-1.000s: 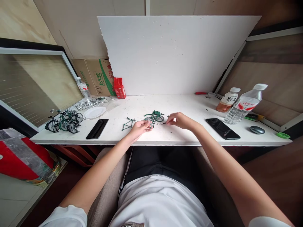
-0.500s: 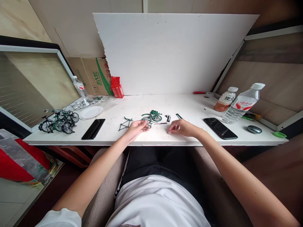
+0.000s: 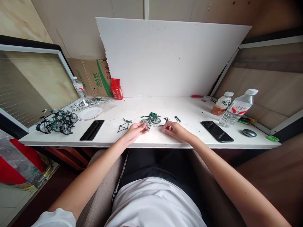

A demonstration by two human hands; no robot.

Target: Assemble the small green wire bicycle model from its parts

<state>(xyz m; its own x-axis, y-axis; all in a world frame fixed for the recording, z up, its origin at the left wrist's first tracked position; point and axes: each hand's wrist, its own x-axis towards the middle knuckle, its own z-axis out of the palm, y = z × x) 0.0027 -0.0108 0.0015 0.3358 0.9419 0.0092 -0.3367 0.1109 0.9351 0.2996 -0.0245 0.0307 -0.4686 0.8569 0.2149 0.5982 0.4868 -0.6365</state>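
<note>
My left hand (image 3: 133,131) is closed in a pinch on a small green bicycle wheel (image 3: 147,126) just above the white desk (image 3: 151,138). My right hand (image 3: 174,130) rests on the desk a little to the right, fingers curled and pinched toward the left hand; what they hold is too small to make out. Behind the hands stands a partly built green model bicycle (image 3: 151,119). A loose green frame piece (image 3: 124,125) lies left of my left hand. Small dark and green parts (image 3: 172,119) lie behind my right hand.
Several finished green model bicycles (image 3: 55,121) stand at the desk's left end, with a white plate (image 3: 90,113) and a black phone (image 3: 92,130) beside them. On the right are another black phone (image 3: 216,131), two bottles (image 3: 234,108), a mouse (image 3: 249,133). A white board (image 3: 168,56) leans at the back.
My right hand has slid left and forward, back toward my left hand, after pulling away from it. My left hand keeps the wheel in nearly the same place.
</note>
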